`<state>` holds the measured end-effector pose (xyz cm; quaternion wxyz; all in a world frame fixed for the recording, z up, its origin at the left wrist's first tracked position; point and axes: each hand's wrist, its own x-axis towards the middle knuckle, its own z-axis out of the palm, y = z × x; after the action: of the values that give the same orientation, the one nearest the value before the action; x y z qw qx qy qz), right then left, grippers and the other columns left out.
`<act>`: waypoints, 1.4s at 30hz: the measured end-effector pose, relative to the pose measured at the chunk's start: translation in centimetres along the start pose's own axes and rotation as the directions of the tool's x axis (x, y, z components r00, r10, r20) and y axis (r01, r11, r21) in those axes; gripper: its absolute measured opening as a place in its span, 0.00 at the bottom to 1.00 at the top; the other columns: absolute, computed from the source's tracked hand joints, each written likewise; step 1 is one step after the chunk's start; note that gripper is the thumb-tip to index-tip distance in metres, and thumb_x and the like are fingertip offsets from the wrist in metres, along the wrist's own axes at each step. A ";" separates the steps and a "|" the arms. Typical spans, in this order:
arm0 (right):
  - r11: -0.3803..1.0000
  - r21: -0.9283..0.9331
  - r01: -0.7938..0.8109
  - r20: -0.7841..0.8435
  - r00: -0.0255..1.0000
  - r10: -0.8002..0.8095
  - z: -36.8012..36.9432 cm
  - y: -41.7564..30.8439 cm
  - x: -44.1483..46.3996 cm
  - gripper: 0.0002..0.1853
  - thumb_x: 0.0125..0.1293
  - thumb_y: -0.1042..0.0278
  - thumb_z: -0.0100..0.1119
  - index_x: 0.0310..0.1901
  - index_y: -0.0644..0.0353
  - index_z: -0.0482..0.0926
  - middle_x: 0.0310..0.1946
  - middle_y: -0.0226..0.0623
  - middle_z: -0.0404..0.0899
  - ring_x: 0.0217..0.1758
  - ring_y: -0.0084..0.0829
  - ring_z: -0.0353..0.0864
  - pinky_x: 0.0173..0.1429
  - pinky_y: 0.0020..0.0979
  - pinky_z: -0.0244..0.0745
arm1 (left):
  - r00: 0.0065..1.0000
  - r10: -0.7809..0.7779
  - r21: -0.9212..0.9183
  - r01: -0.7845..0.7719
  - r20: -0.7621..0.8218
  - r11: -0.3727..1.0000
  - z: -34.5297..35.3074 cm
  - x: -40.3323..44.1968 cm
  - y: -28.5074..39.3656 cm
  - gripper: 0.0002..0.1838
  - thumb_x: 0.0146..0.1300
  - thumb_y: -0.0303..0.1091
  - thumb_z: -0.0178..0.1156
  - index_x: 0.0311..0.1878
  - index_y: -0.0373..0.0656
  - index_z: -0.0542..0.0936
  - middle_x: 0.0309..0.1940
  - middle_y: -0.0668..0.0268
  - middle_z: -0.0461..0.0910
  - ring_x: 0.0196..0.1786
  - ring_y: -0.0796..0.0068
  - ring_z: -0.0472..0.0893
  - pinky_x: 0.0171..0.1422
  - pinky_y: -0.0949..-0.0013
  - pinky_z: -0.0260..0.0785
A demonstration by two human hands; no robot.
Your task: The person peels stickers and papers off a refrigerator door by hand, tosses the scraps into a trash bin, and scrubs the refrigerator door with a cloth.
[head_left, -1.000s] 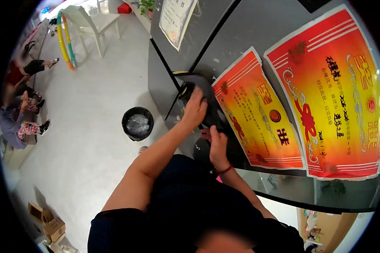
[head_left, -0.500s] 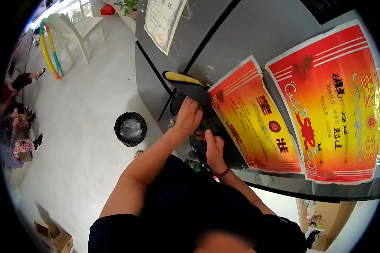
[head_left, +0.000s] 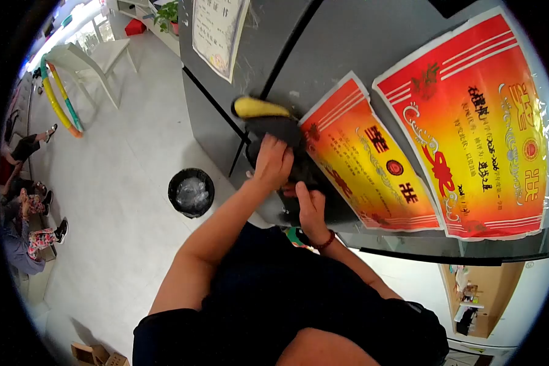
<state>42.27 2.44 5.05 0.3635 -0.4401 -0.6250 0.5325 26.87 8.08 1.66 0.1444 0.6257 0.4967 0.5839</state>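
A dark grey, soft-looking item with a yellow end [head_left: 262,108] is held up against the front of the grey refrigerator [head_left: 341,36]; its exact kind I cannot make out. My left hand [head_left: 274,163] is closed over its upper part, knuckles bent. Lower down and to the right, my right hand [head_left: 313,210], with a red bracelet [head_left: 327,241] at the wrist, pinches its darker lower part, thumb upward. Part of those fingers is hidden behind the dark material. Just right of the hands, a red and yellow certificate [head_left: 372,158] is stuck to the refrigerator.
A larger certificate [head_left: 476,134] hangs farther right, and a pale one [head_left: 218,36] at upper left. On the floor are a black-lined bin [head_left: 191,193], a white chair [head_left: 100,67], a hoop [head_left: 58,100] and cardboard boxes [head_left: 91,354]. Seated people [head_left: 27,238] are at far left.
The view has shifted slightly. The yellow end of the dark item has tipped and shows more of its surface. Both hands keep their hold at nearly the same spots.
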 end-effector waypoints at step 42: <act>0.777 -0.533 0.335 -0.001 0.918 -0.396 2.6 -4.9 1.6 0.26 0.70 0.66 0.57 0.64 0.70 0.65 0.46 0.42 0.77 0.51 0.26 0.74 0.62 0.30 0.66 | 0.974 0.194 0.033 -0.192 -0.114 0.981 -2.6 3.9 0.3 0.17 0.62 0.29 0.55 0.55 0.38 0.76 0.52 0.49 0.76 0.55 0.42 0.73 0.62 0.48 0.62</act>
<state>38.49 2.79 9.39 0.3614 -0.4216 -0.7976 0.2356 24.06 10.01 4.85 0.0511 0.6374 0.4474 0.6252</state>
